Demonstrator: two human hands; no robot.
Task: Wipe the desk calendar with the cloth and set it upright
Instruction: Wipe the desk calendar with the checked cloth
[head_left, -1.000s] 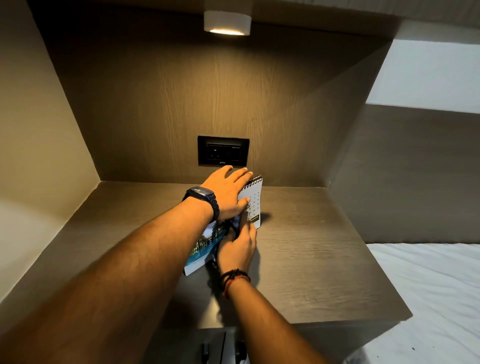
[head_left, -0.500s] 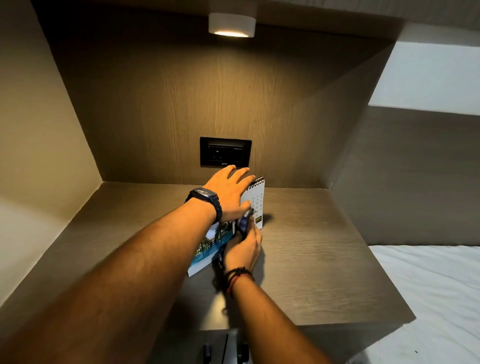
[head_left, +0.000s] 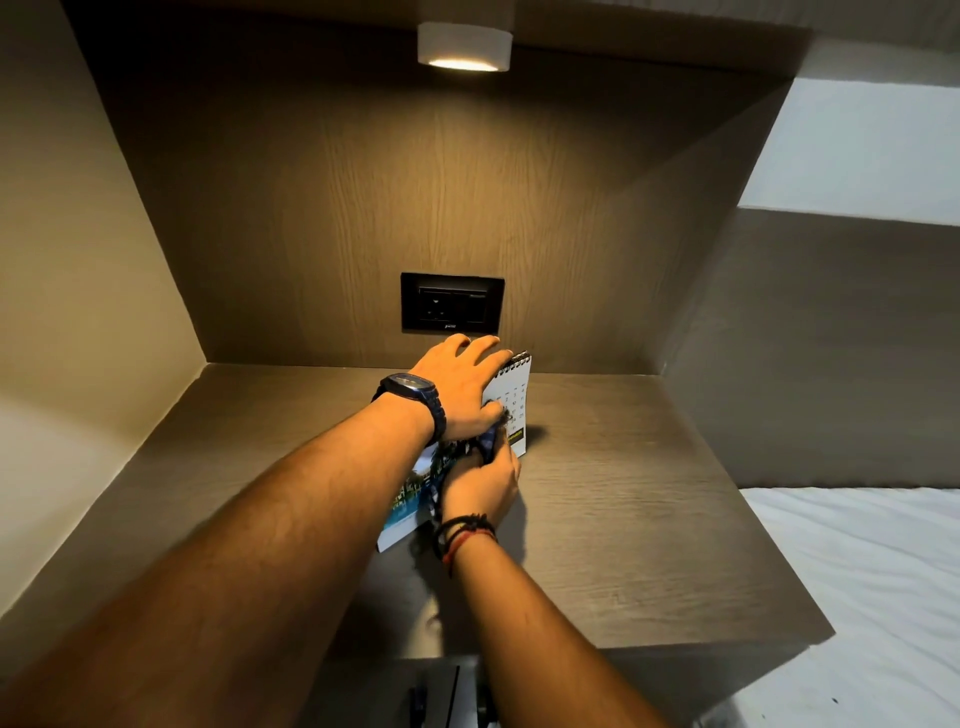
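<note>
A spiral-bound desk calendar (head_left: 516, 399) stands on the wooden desk (head_left: 623, 519), its white date grid at the far end and a blue picture toward me. My left hand (head_left: 460, 387), with a dark watch on the wrist, grips the calendar's top edge. My right hand (head_left: 483, 486), with red and black wrist threads, presses a dark blue checked cloth (head_left: 485, 444) against the calendar's face. Most of the cloth is hidden under my fingers.
A black wall socket (head_left: 452, 303) sits on the wooden back panel just behind the calendar. A round lamp (head_left: 464, 47) glows overhead. Wooden side walls enclose the desk. A white bed sheet (head_left: 857, 571) lies to the right, beyond the desk's edge.
My right hand with the cloth has slid slightly along the calendar's face. My left hand keeps its grip on the top edge. The view has shifted a little.
</note>
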